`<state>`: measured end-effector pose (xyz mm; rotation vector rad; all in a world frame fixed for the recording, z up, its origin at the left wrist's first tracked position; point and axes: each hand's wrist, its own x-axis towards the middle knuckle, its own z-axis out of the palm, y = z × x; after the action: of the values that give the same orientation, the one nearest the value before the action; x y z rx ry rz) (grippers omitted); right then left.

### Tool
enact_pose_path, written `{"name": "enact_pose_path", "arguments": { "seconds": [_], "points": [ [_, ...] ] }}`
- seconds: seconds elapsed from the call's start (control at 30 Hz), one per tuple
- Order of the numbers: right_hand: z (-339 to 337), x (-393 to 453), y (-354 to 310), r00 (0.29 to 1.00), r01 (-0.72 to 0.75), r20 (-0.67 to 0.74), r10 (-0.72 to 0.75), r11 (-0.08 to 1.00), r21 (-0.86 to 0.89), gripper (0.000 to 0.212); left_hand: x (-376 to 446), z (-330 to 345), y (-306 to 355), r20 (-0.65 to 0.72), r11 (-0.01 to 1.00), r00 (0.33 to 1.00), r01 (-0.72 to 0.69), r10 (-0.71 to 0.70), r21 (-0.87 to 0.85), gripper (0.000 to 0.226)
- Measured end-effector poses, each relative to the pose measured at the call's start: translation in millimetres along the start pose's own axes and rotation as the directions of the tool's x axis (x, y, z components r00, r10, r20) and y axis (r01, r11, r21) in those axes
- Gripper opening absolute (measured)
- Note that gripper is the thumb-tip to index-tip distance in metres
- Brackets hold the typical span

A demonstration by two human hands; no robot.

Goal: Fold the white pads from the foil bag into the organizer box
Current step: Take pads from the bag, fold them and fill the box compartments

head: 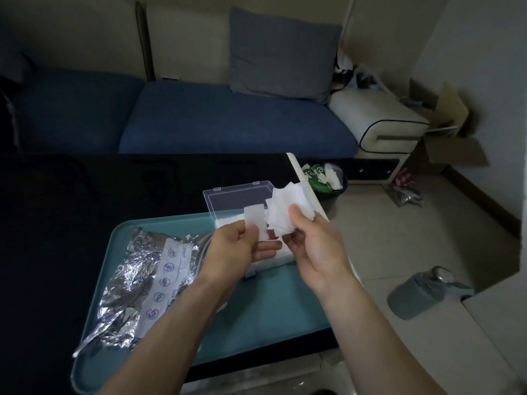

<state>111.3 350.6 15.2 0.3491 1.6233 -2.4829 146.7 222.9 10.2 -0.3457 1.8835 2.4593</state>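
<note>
My left hand point(236, 249) pinches a small folded white pad point(255, 220) between thumb and fingers above the organizer box. My right hand point(310, 246) grips a loose bunch of white pads point(291, 209) just to the right of it. The clear organizer box point(279, 259) lies under both hands on the teal tray point(256, 317), its transparent lid point(236, 201) standing open behind; white pads show inside, mostly hidden by my hands. The crumpled foil bag point(137, 283) with a white label strip lies on the tray's left side.
The tray sits on a dark table point(85, 209) with a white right edge. A blue sofa point(214, 118) stands behind. On the floor to the right are a black bin point(328, 181) with scraps, a grey bottle point(425, 292) and a cardboard box point(450, 143).
</note>
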Motion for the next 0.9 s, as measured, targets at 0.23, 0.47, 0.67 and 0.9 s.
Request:
{"name": "enact_pose_path", "arguments": {
  "seconds": [0.23,0.47,0.67,0.9],
  "points": [
    [7,-7,12,0.98,0.147,-0.082,-0.18,0.94,-0.308,0.008,-4,2,3,0.249,0.996,0.965,0.089,-0.082,-0.016,0.027],
    [10,-14,6,0.97,0.227,0.026,-0.243,0.854,-0.467,0.037,1,-4,10,0.12,0.975,0.981,0.166,-0.15,-0.144,0.043],
    [5,-7,-3,0.999,0.021,-0.043,-0.027,0.99,-0.14,0.026,3,-5,3,-0.119,1.0,0.993,0.02,-0.021,-0.012,0.036],
    [6,-12,10,0.954,0.276,0.047,-0.297,0.803,-0.528,0.018,-3,1,10,-0.047,0.973,0.992,0.109,-0.12,-0.204,0.02]
  ]
}}
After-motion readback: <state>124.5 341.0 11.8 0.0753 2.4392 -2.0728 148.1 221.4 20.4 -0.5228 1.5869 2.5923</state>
